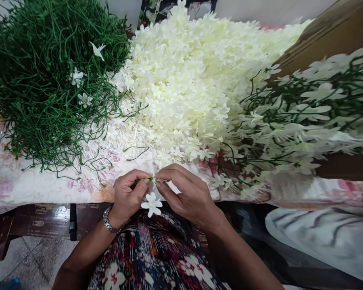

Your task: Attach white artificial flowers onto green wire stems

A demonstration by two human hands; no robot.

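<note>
At the table's near edge, my left hand [131, 191] pinches a small green stem end between thumb and forefinger. My right hand [184, 193] meets it there, its fingertips closed on a thin pale piece, too small to make out fully. A white artificial flower [151, 204] with open petals hangs just below the fingertips, between the two hands. Behind the hands lie a big heap of loose white artificial blossoms [181, 80], a mound of green plastic stems [48, 80] at the left, and thin white stamen-like pieces [109, 141] between them.
Assembled white flower sprays [308, 112] with green stems lie at the right against a cardboard box [329, 36]. A floral cloth [57, 181] covers the table. Whitish fabric [326, 237] is at the lower right. Several white blossoms rest on the green mound.
</note>
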